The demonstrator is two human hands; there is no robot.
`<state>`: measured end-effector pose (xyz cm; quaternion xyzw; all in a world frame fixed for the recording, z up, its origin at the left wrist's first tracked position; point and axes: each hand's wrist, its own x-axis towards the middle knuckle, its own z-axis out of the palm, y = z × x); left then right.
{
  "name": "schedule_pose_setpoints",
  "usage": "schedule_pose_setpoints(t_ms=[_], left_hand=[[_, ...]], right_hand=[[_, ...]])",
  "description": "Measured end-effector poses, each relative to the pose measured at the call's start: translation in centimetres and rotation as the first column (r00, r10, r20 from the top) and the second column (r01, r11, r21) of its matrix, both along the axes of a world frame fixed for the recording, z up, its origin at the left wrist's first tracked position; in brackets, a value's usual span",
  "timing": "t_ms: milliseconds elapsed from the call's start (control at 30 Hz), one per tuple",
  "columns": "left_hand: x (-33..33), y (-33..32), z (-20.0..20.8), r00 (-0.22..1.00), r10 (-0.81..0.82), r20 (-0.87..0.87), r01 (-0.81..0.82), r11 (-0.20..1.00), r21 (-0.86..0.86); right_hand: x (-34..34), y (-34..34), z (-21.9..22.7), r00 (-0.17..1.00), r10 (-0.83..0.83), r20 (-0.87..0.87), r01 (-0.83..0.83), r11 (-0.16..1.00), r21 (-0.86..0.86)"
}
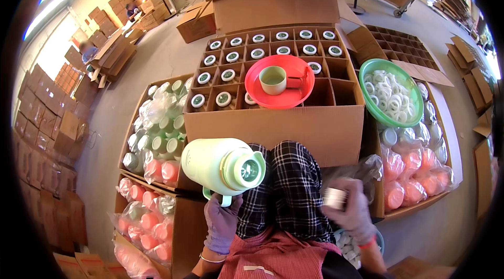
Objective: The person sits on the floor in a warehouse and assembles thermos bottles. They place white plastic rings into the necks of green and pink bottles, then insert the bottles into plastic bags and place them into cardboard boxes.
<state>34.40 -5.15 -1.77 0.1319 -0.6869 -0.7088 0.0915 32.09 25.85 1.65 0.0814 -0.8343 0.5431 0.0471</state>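
My gloved left hand (220,222) grips the handle of a pale green thermos jug (212,162). The jug lies tilted over my left knee, its uncapped mouth facing me and to the right, with a shiny interior showing. Beyond my right knee, my gloved right hand (356,213) is closed around a white and silvery cylindrical stopper (334,198), somewhat blurred by motion. Below that hand, partly hidden by my forearm, is a basin (381,242) of small white parts.
Ahead stands a divided carton (273,127) of white-topped jugs. On it rests a red basin (273,101) with a pale green cup (273,80). A green basket (418,90) of white rings sits at right. Cartons with bagged pink and pale green cups (149,221) flank me. Two people work far left.
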Motion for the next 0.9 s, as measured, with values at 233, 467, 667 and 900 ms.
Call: schedule_pose_setpoints(t_ms=[233, 467, 667, 900], left_hand=[[-1.0, 1.8, 1.5, 0.996, 0.046, -0.078, -0.045, 0.999, 0.015], [-1.0, 1.1, 0.5, 0.998, 0.031, -0.054, -0.045, 0.958, -0.284], [-2.3, 0.3, 0.5, 0.988, 0.129, -0.088, -0.090, 0.929, 0.360], [-6.4, -1.9, 1.3, 0.958, 0.225, -0.176, -0.101, 0.843, 0.528]], right_hand=[[-6.0, -10.8, 3.3, 0.910, 0.194, -0.368, -0.135, 0.974, 0.180], [-8.1, -14.5, 3.6, 0.858, 0.184, -0.480, -0.200, 0.980, 0.017], [-10.8, -16.4, 1.5, 0.823, 0.145, -0.549, -0.136, 0.989, 0.057], [-17.1, -18.2, -0.7, 0.782, 0.428, -0.454, -0.506, 0.860, -0.061]])
